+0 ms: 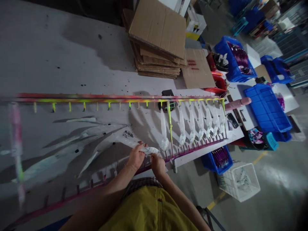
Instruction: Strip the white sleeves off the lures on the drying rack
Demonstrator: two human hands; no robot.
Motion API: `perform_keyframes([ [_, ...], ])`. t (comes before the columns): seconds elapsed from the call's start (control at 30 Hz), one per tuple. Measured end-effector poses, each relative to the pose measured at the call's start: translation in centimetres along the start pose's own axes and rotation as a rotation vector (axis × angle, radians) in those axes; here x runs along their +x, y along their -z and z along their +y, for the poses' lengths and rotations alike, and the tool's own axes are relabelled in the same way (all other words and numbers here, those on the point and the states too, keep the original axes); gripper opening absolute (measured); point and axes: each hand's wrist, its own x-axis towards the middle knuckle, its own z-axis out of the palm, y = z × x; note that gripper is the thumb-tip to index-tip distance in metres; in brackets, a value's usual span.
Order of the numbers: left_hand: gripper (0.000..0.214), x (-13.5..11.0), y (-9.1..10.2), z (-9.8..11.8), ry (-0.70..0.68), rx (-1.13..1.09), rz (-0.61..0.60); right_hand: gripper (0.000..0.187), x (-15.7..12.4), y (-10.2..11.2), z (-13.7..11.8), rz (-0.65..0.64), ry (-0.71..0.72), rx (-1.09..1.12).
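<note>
Both my hands hold a twisted white strip of soft material [149, 149] over the near rail of a paint-stained rack. My left hand [136, 156] pinches one end, and my right hand [157, 164] closes on the other. Several similar white pieces [182, 126] hang in a row from the rack's far bar [115, 98], which is streaked pink, yellow and green. The nearest of them [164, 129] is just beyond my right hand. The near rail [154, 162] is magenta and studded with short pegs.
The rack lies on a grey, paint-spotted table [60, 48]. Stacked cardboard sheets [156, 41] stand beyond it. Blue plastic crates [267, 107] and a pink cylindrical object [238, 103] are at the right. A white wire basket [239, 181] stands on the floor.
</note>
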Motion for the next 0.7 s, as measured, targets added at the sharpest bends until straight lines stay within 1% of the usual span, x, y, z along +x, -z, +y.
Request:
perform_keyframes([
  [0.07,0.023,0.1,0.1,0.1,0.049,-0.065,0.001,0.022,0.2,0.1,-0.2,-0.031,0.011,-0.035],
  [0.17,0.023,0.4,0.0,0.4,0.054,-0.051,-0.024,0.023,0.7,0.2,-0.7,-0.077,0.059,-0.098],
  [0.27,0.024,0.8,-0.2,0.6,0.020,-0.003,-0.006,0.023,1.2,0.5,-0.9,-0.143,0.139,-0.160],
  [0.37,0.026,1.3,-0.5,0.5,-0.047,0.083,0.022,0.023,1.7,1.0,-0.9,-0.198,0.219,-0.176],
  [0.43,0.026,1.7,-0.7,0.5,-0.053,0.184,0.000,0.021,2.0,1.3,-0.8,-0.209,0.252,-0.165],
  [0.47,0.027,2.0,-0.8,0.6,-0.030,0.258,-0.033,0.019,2.1,1.4,-0.7,-0.214,0.267,-0.163],
  [0.53,0.026,2.8,-1.2,1.0,0.014,0.449,-0.135,0.018,2.0,1.3,-0.5,-0.208,0.264,-0.150],
  [0.57,0.026,3.3,-1.6,1.2,0.012,0.553,-0.179,0.018,1.9,1.1,-0.4,-0.195,0.245,-0.146],
  [0.63,0.024,4.3,-2.3,1.8,-0.016,0.754,-0.214,0.024,1.3,0.5,0.1,-0.125,0.177,-0.107],
  [0.7,0.025,5.4,-3.1,2.3,-0.026,0.891,-0.182,0.034,0.8,-0.3,0.8,-0.008,0.120,0.006],
])
